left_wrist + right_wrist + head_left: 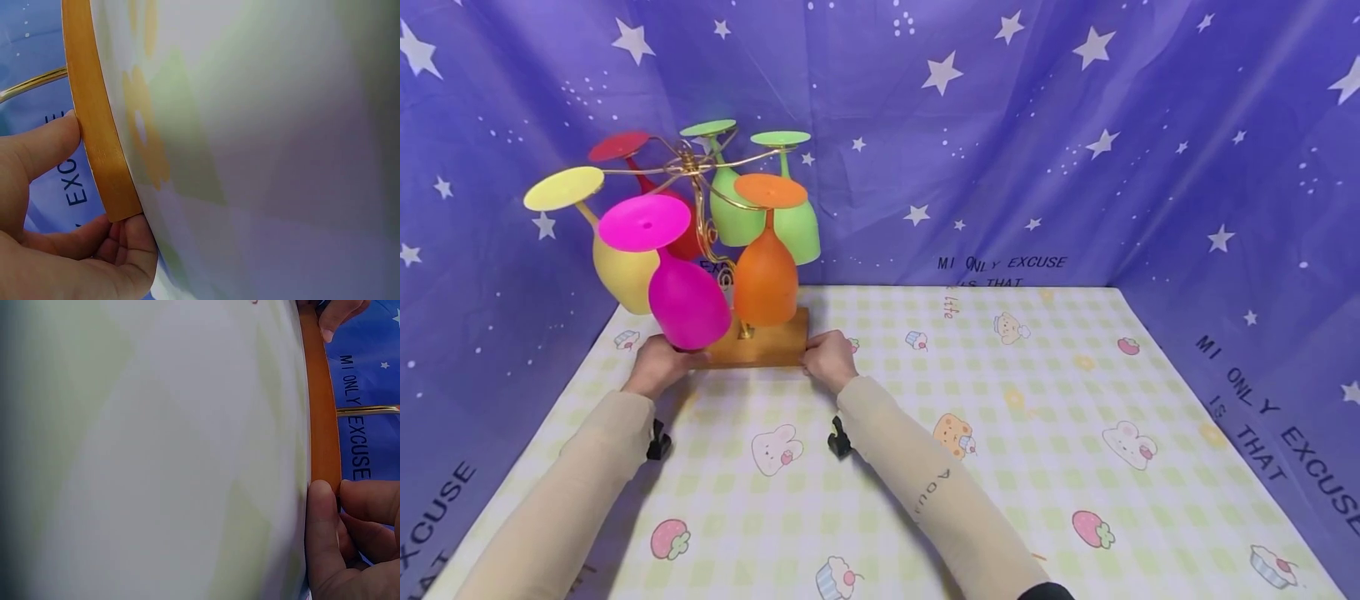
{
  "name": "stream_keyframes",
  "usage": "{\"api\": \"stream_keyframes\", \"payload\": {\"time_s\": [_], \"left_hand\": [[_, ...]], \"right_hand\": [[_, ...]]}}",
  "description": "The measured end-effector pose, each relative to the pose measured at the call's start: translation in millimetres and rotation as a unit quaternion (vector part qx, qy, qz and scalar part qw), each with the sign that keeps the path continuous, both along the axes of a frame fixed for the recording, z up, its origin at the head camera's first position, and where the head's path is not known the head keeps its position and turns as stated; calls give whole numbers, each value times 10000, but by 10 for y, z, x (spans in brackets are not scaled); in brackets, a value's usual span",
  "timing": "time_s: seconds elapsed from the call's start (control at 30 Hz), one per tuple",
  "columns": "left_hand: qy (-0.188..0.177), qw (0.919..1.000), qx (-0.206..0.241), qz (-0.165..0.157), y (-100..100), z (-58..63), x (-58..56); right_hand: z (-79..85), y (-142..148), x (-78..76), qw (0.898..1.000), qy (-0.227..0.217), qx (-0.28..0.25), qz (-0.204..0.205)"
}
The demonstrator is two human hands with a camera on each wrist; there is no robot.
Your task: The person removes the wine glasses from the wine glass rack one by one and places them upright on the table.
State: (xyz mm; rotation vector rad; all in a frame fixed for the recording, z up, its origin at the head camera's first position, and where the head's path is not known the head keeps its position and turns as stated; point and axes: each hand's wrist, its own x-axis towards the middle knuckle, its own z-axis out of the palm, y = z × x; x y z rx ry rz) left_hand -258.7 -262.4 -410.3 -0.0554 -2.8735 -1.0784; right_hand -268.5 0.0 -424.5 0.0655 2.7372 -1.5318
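A wine glass rack with a wooden base (pixel 786 337) and curled gold wire arms stands at the back left of the table. Upside down from its arms hang goblets: yellow (pixel 621 271), magenta (pixel 688 300), orange (pixel 766 283), red (pixel 685 242) and two green ones, one of them the outer green goblet (pixel 803 232). My left hand (pixel 658 365) grips the base's left end, partly below the magenta goblet. On the right end, my right hand (pixel 831 358) pinches the base. Both wrist views show thumb and fingers at the ends of the wooden base (pixel 100 125).
A checked tablecloth (pixel 880 500) printed with cartoon animals, strawberries and cupcakes covers the table. Purple star-patterned curtains (pixel 880 83) surround it at the back and sides, close behind the goblets. Black straps or clips (pixel 839 437) sit at both wrists.
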Motion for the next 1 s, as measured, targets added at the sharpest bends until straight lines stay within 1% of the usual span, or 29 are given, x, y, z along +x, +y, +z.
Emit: {"api": "stream_keyframes", "payload": {"time_s": [0.17, 0.3, 0.4, 0.6, 0.8, 1.0], "left_hand": [[-112, 9999, -57, 39, 23, -7, -13], [-137, 9999, -56, 66, 31, -16, -15], [-108, 9999, -60, 98, 35, -22, -9], [-92, 9998, -68, 142, 38, -31, 5], [-176, 9997, 76, 159, 60, -11, 27], [-264, 9994, -22, 202, 136, 7, 14]], "right_hand": [[-13, 28, 1, 9998, -64, -171, -6], [-23, 41, 1, 9999, -54, -86, -5], [-28, 46, -1, 9999, -109, -132, -11], [-32, 47, -5, 9988, -287, -403, -59], [-29, 64, -10, 9959, -455, -778, 9], [-20, 124, -6, 9937, -571, -965, -46]]}}
